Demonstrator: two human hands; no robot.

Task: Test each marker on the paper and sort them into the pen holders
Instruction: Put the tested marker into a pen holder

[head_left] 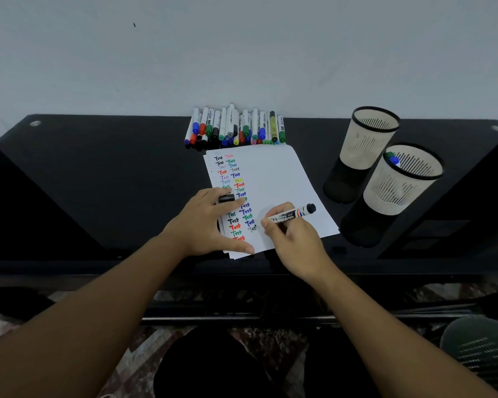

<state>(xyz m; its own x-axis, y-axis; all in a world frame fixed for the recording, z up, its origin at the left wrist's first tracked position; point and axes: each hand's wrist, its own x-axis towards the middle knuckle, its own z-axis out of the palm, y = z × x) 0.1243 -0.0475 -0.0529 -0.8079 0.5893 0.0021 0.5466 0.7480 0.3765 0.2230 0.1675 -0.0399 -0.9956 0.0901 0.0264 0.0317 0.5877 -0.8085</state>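
Observation:
A white sheet of paper [276, 179] lies on the black table, its left side filled with two columns of coloured "Test" words. My right hand [293, 237] grips a white marker with a black end [295, 214], its tip down on the paper beside a faint grey word. My left hand [207, 222] rests flat on the paper's left edge and holds a black cap [226, 198] between its fingers. A heap of capped markers [235, 127] lies against the wall behind the paper. Two mesh pen holders stand at the right: the far one [368, 136] looks empty, the near one [400, 182] holds markers.
The black table [98, 179] ends in a front edge just below my hands. A white wall rises directly behind the marker heap. A dark mesh bin [480, 349] stands on the floor at the lower right.

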